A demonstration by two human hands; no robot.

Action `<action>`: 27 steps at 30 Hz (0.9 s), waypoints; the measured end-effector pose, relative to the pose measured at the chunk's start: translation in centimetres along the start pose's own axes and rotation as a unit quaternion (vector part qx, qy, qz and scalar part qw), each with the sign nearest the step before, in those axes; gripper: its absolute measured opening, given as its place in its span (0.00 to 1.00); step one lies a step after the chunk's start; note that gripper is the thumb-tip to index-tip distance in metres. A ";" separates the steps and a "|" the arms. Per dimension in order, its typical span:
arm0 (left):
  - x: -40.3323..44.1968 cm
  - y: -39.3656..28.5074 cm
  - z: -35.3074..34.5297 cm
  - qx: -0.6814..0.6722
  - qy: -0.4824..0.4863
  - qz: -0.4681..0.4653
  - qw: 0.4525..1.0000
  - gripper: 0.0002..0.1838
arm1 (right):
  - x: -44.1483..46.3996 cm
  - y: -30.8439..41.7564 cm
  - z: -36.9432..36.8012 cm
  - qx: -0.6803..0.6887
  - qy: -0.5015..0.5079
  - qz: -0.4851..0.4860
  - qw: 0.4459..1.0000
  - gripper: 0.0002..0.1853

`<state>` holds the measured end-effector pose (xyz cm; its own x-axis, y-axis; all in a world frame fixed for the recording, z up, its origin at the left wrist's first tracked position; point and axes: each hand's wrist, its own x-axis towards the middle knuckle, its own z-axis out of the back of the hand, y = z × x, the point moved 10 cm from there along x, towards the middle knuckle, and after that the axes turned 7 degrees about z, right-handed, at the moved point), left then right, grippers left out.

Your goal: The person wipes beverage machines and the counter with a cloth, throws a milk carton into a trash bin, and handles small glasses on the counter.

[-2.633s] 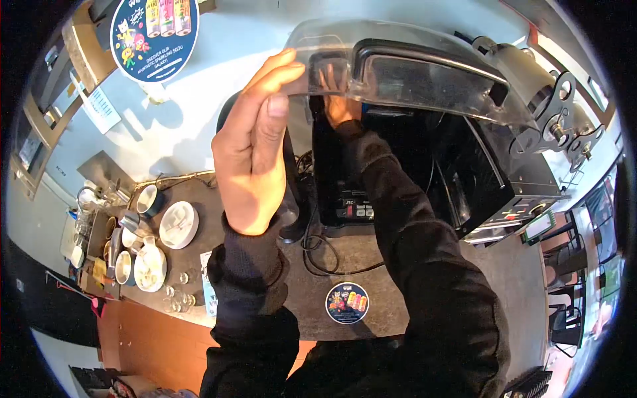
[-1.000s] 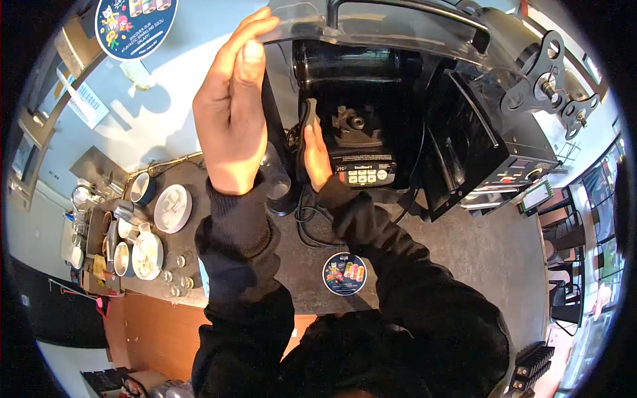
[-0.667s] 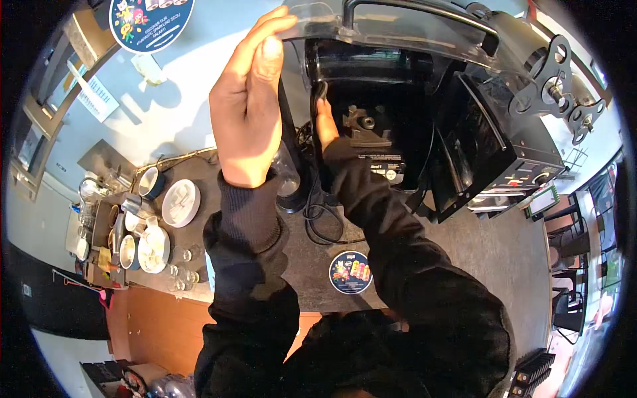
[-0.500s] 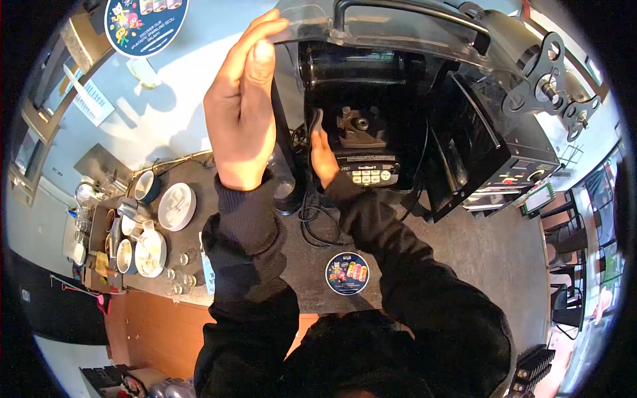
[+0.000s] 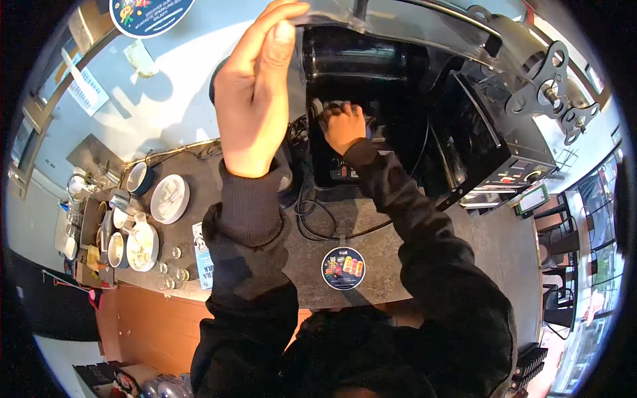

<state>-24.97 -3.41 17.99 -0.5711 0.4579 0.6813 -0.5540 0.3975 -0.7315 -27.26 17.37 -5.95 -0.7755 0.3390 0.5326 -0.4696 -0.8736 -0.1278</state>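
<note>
hood [image 5: 418, 23], transparent, with black handle [image 5: 493, 45]

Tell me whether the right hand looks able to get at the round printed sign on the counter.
Probably yes: the right hand is inside the open black machine, but the way back looks free, with only a cable before the round printed sign.

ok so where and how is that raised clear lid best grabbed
Probably by its black bar handle, coming from the person's side: it stands out from the clear lid along the near edge, so a grip could wrap it, though the frame cuts off part.
</note>
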 end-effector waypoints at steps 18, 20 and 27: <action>0.0 -0.9 0.1 0.006 0.010 -0.047 0.999 0.21 | 1.1 2.0 -6.3 -0.090 0.154 0.055 0.982 0.20; 0.0 -0.7 0.1 0.005 0.012 -0.044 0.999 0.21 | 0.1 3.0 -5.2 -0.109 0.087 0.090 0.986 0.19; -0.2 -0.8 0.0 0.016 -0.007 -0.046 0.999 0.21 | -4.2 4.9 -0.8 -0.032 -0.063 0.057 0.996 0.18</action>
<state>-24.39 -3.84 18.43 -0.5254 0.4097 0.7458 -0.6234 0.4111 -0.6651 -26.69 11.94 -9.50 -0.7679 0.1893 0.6120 -0.4113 -0.8781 -0.2445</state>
